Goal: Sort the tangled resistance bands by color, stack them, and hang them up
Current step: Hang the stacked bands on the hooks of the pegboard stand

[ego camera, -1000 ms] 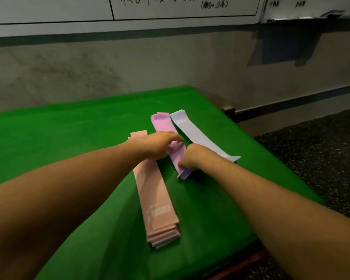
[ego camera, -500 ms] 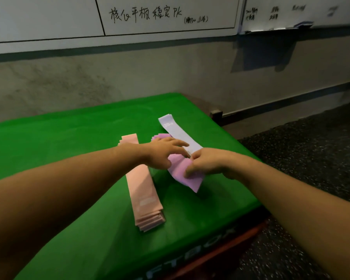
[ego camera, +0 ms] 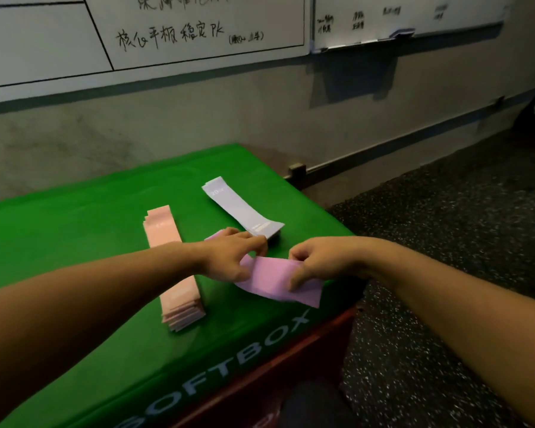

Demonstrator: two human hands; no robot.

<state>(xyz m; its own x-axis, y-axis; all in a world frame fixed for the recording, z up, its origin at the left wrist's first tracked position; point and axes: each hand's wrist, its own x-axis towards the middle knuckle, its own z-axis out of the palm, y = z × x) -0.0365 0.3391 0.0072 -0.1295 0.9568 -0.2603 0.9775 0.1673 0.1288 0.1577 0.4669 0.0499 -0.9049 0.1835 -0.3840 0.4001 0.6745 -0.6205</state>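
A green box (ego camera: 74, 242) marked SOFTBOX stands below wall-mounted whiteboards (ego camera: 198, 26) on speckled dark flooring (ego camera: 445, 227).
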